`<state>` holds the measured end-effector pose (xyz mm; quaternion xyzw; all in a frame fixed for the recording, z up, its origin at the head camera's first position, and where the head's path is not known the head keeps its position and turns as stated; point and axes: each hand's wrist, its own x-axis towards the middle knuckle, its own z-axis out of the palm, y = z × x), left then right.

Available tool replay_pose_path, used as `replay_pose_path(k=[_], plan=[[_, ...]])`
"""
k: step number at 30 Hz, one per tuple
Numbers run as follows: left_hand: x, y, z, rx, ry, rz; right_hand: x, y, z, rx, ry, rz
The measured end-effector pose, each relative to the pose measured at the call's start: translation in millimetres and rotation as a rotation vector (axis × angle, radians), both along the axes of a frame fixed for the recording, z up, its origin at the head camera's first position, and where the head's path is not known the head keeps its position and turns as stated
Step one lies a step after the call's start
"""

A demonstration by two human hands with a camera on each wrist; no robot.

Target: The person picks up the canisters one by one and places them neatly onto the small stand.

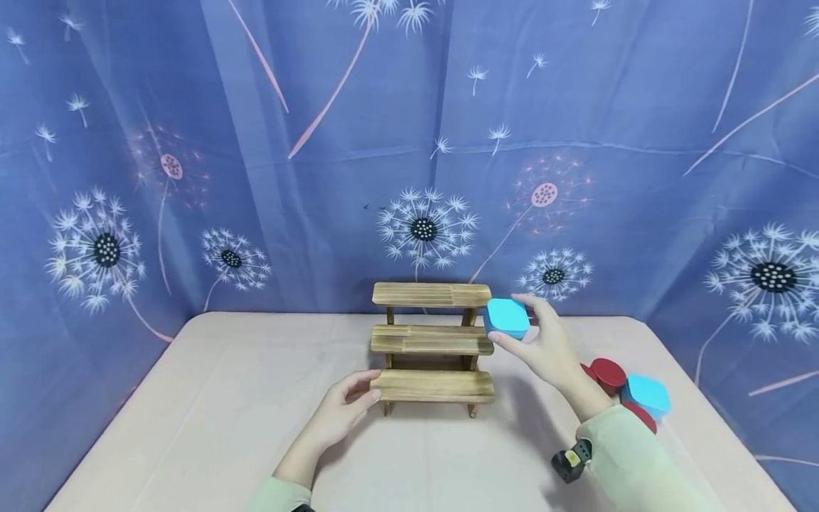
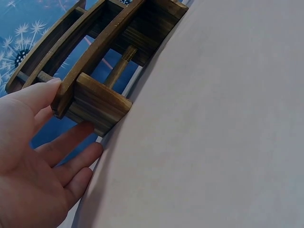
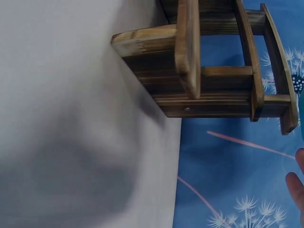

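Note:
A three-tier wooden display stand (image 1: 431, 385) stands on the table, its steps rising toward the back. My left hand (image 1: 342, 412) holds the left end of the lowest step between thumb and fingers; in the left wrist view the thumb lies against the step's end, with the other fingers (image 2: 71, 178) spread by the side support. Up at the stand's right side, my right hand (image 1: 544, 341) pinches a light-blue block (image 1: 507, 317) with rounded corners, in front of the right ends of the upper steps. The right wrist view catches only fingertips (image 3: 295, 187) and a sliver of blue.
To the right on the pale tabletop (image 1: 224, 398) lie another light-blue block (image 1: 646, 396) and several red round pieces, including one red disc (image 1: 608, 375), partly behind the right forearm. A blue dandelion-print curtain (image 1: 320, 213) hangs behind the table and along its sides.

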<state>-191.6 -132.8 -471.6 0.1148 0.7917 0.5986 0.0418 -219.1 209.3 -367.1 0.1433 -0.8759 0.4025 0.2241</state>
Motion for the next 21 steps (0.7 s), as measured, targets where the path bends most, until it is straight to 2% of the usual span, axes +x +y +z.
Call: replay_pose_path(k=[4, 9, 15, 21], plan=[[1.4, -0.1, 0.9, 0.006, -0.014, 0.011, -4.6, -4, 6.4, -0.039, -0.021, 0.022], [4.0, 1.2, 1.5, 0.028, -0.011, -0.007, -7.2, -9, 16.7, -0.038, -0.057, 0.024], [3.2, 1.3, 1.3, 0.022, 0.009, -0.037, -12.0, -14, 31.7, 0.029, -0.090, 0.031], [1.3, -3.5, 0.9, 0.026, -0.024, -0.041, -19.1, -23, 41.6, 0.065, -0.110, 0.068]])
